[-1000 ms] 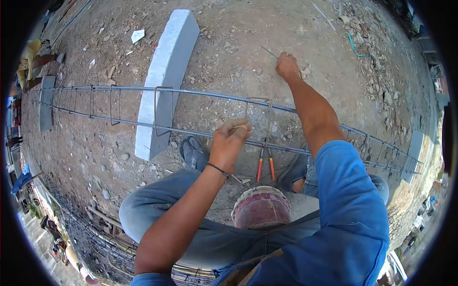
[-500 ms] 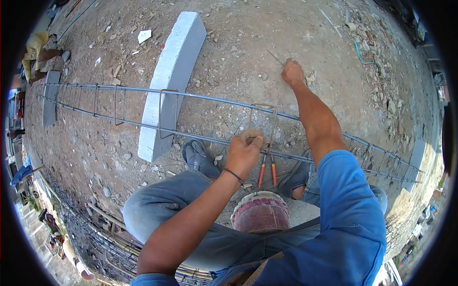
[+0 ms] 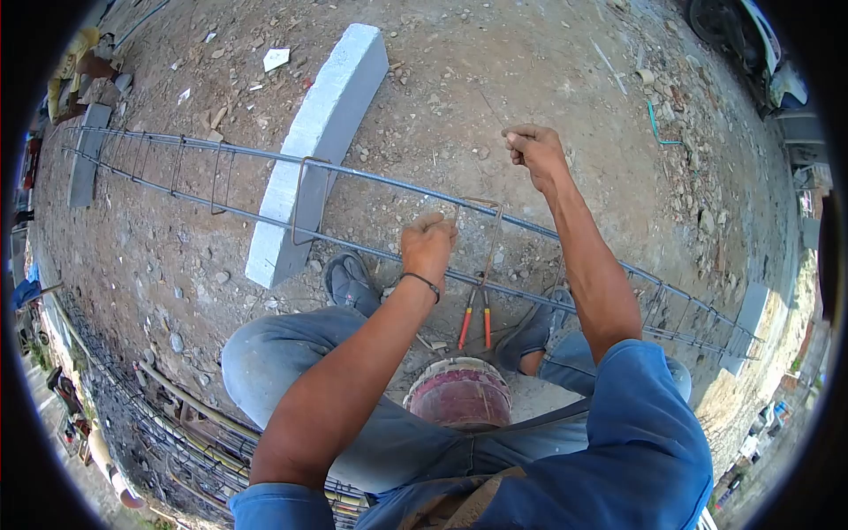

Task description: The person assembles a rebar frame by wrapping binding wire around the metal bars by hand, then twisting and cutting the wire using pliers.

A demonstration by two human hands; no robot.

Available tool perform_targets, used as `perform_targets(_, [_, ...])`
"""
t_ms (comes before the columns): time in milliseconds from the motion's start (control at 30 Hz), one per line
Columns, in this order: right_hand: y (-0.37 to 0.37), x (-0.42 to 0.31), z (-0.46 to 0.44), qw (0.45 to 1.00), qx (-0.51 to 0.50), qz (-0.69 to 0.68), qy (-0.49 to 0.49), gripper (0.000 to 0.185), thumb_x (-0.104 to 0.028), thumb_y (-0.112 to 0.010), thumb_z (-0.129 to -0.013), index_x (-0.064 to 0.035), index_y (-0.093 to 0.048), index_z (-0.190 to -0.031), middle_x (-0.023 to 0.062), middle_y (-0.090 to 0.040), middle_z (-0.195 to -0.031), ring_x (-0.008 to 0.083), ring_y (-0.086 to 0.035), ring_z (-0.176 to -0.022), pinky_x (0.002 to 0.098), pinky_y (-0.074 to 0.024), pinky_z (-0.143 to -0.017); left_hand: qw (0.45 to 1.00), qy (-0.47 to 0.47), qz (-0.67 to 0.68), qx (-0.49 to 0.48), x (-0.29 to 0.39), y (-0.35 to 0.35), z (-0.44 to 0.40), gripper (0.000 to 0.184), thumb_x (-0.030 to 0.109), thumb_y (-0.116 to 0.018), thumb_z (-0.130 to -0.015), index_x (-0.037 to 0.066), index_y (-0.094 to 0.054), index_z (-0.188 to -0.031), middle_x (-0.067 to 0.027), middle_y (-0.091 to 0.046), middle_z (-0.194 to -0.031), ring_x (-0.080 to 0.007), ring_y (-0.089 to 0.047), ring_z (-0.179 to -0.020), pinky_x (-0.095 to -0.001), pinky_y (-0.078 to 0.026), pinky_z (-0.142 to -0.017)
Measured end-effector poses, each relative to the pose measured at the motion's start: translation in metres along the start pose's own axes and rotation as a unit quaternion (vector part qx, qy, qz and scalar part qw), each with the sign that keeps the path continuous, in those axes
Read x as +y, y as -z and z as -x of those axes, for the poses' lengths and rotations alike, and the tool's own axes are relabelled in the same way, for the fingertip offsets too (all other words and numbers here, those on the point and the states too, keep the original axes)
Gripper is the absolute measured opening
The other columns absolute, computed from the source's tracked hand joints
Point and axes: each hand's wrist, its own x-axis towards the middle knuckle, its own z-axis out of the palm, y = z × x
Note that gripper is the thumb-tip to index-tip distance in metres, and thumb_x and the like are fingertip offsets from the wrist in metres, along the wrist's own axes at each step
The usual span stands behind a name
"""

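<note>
A long rebar cage (image 3: 397,183) of thin steel rods and wire-like stirrups crosses in front of my knees. My left hand (image 3: 427,249) is closed over its near rod, fingertips pressed together beside a loose-looking stirrup (image 3: 493,243); whatever is in those fingers is hidden. Beyond the far rod, my right hand (image 3: 537,157) is raised, pinching a thin wire (image 3: 491,107) that points up and left. Pincers with red and yellow handles (image 3: 465,327) stand between my feet, their jaws at the near rod below the stirrup.
A whitish block (image 3: 318,132) supports the cage on the left, with smaller blocks (image 3: 86,159) (image 3: 746,327) under its ends. An upturned-looking bucket (image 3: 459,393) sits between my legs. Another person (image 3: 78,71) crouches far left. Rubble (image 3: 698,203) lies at right, rods (image 3: 190,442) behind.
My right hand has turned, its pinched fingers now facing left with the wire. My left hand has shifted left, away from the pincers. The view has moved slightly.
</note>
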Motion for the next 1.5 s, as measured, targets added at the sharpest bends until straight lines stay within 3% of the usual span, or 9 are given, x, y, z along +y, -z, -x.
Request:
perform_targets(233, [-0.086,-0.020,0.202,0.974,-0.011,-0.123,-0.190,0.017,-0.008,-0.063,-0.097,0.0028,-0.068,-0.085,0.0087,-0.068,-0.074,0.0157,-0.063,-0.059,0.0300,-0.0505,-0.050,0.997,-0.030,0.062,0.046,-0.017,-0.015,-0.029,0.038,0.014,-0.057,-0.093,-0.010,-0.056,-0.122,-0.0248,-0.067,-0.118,-0.0306,-0.063,-0.117,-0.0414,-0.053,-0.089])
perform_targets(367, [-0.103,0.023,0.208,0.976,0.042,-0.077,-0.201,0.018,-0.007,-0.062,-0.096,0.0046,-0.066,-0.083,0.0100,-0.066,-0.067,0.0165,-0.061,-0.051,0.0301,-0.0477,-0.043,0.994,0.071,-0.010,0.087,0.004,-0.009,-0.007,0.028,0.012,-0.054,-0.089,-0.008,-0.060,-0.106,-0.0211,-0.070,-0.108,-0.0296,-0.069,-0.094,-0.0404,-0.053,-0.077])
perform_targets(633, [-0.104,0.022,0.245,0.976,0.119,0.054,-0.173,0.016,-0.005,-0.064,-0.093,0.0075,-0.066,-0.083,0.0146,-0.067,-0.066,0.0188,-0.064,-0.047,0.0312,-0.0489,-0.038,0.998,0.041,0.022,-0.029,-0.021,-0.008,-0.023,0.034,0.011,-0.055,-0.091,-0.009,-0.061,-0.118,-0.0209,-0.071,-0.107,-0.0304,-0.071,-0.099,-0.0383,-0.054,-0.085])
perform_targets(800, [-0.104,0.026,0.207,0.976,0.185,0.010,-0.112,0.016,-0.004,-0.064,-0.093,0.0085,-0.066,-0.083,0.0150,-0.067,-0.066,0.0194,-0.066,-0.049,0.0317,-0.0504,-0.040,0.994,0.026,0.054,-0.096,-0.008,-0.013,-0.013,0.035,0.010,-0.055,-0.095,-0.008,-0.060,-0.125,-0.0192,-0.071,-0.107,-0.0271,-0.071,-0.100,-0.0366,-0.056,-0.076])
perform_targets(967, [-0.101,0.025,0.165,0.963,0.239,0.109,-0.063,0.016,-0.006,-0.069,-0.088,0.0079,-0.069,-0.080,0.0174,-0.069,-0.066,0.0230,-0.067,-0.049,0.0358,-0.0515,-0.043,0.978,0.082,0.136,-0.137,-0.008,-0.015,-0.025,0.024,0.010,-0.061,-0.096,-0.005,-0.063,-0.115,-0.0129,-0.069,-0.094,-0.0197,-0.068,-0.076,-0.0329,-0.051,-0.055])
perform_targets(1167, [-0.100,0.041,0.162,0.942,0.310,0.130,-0.017,0.013,-0.007,-0.072,-0.084,0.0060,-0.071,-0.086,0.0195,-0.072,-0.074,0.0251,-0.072,-0.065,0.0373,-0.0563,-0.060,0.975,0.110,0.176,-0.077,-0.011,-0.032,-0.035,0.014,0.011,-0.069,-0.094,-0.002,-0.063,-0.095,-0.0110,-0.067,-0.084,-0.0199,-0.066,-0.070,-0.0324,-0.052,-0.055])
perform_targets(1267, [-0.108,0.020,0.185,0.926,0.324,0.174,0.091,0.013,-0.005,-0.070,-0.084,0.0047,-0.071,-0.093,0.0186,-0.074,-0.082,0.0250,-0.073,-0.074,0.0366,-0.0563,-0.070,0.975,0.103,0.191,-0.036,-0.013,-0.039,-0.040,0.013,0.009,-0.068,-0.094,-0.002,-0.063,-0.094,-0.0114,-0.067,-0.084,-0.0209,-0.067,-0.071,-0.0326,-0.053,-0.056])
perform_targets(1400, [-0.102,0.014,0.192,0.938,0.277,0.180,0.106,0.017,-0.002,-0.067,-0.084,0.0037,-0.070,-0.099,0.0191,-0.073,-0.088,0.0296,-0.073,-0.079,0.0385,-0.0562,-0.074,0.972,0.125,0.200,-0.021,-0.009,-0.042,-0.035,0.012,0.010,-0.068,-0.094,-0.002,-0.064,-0.096,-0.0114,-0.068,-0.086,-0.0214,-0.067,-0.071,-0.0331,-0.054,-0.061])
perform_targets(1500, [-0.085,0.029,0.183,0.868,0.263,0.326,0.265,0.018,0.002,-0.067,-0.084,-0.0006,-0.071,-0.101,0.0185,-0.073,-0.091,0.0297,-0.072,-0.077,0.0389,-0.0553,-0.070,0.970,0.122,0.210,-0.006,-0.007,-0.043,-0.032,0.010,0.009,-0.067,-0.094,0.000,-0.065,-0.096,-0.0103,-0.069,-0.086,-0.0207,-0.068,-0.072,-0.0325,-0.053,-0.064])
